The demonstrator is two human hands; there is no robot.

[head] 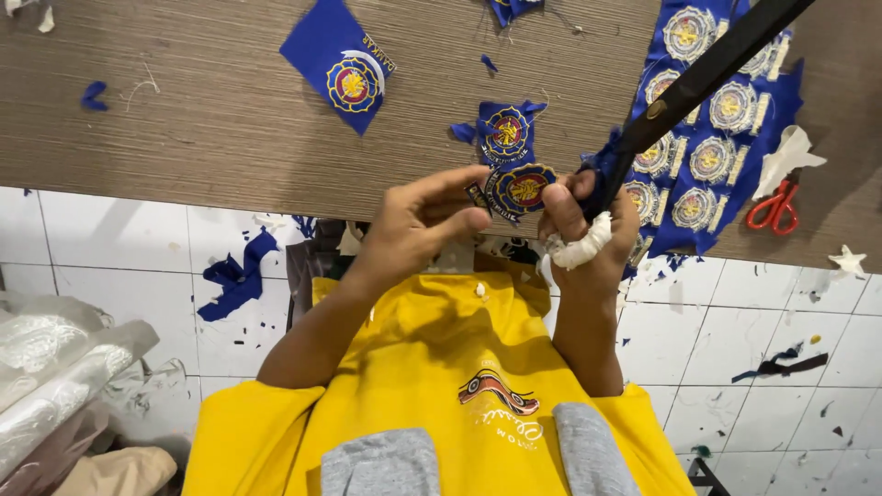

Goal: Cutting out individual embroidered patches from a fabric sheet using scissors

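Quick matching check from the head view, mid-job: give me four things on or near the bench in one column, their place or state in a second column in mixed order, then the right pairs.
Things:
1. Round embroidered badge
2. Big black scissors
3. Small red scissors
4. Blue sheet of uncut badges

Places or states:
A. Lying on the table near its right edge
B. Pinched by the left hand
C. Spread flat on the table under the black blades
D. Gripped in the right hand, blades pointing up and away

Pairs: 1-B, 2-D, 3-A, 4-C
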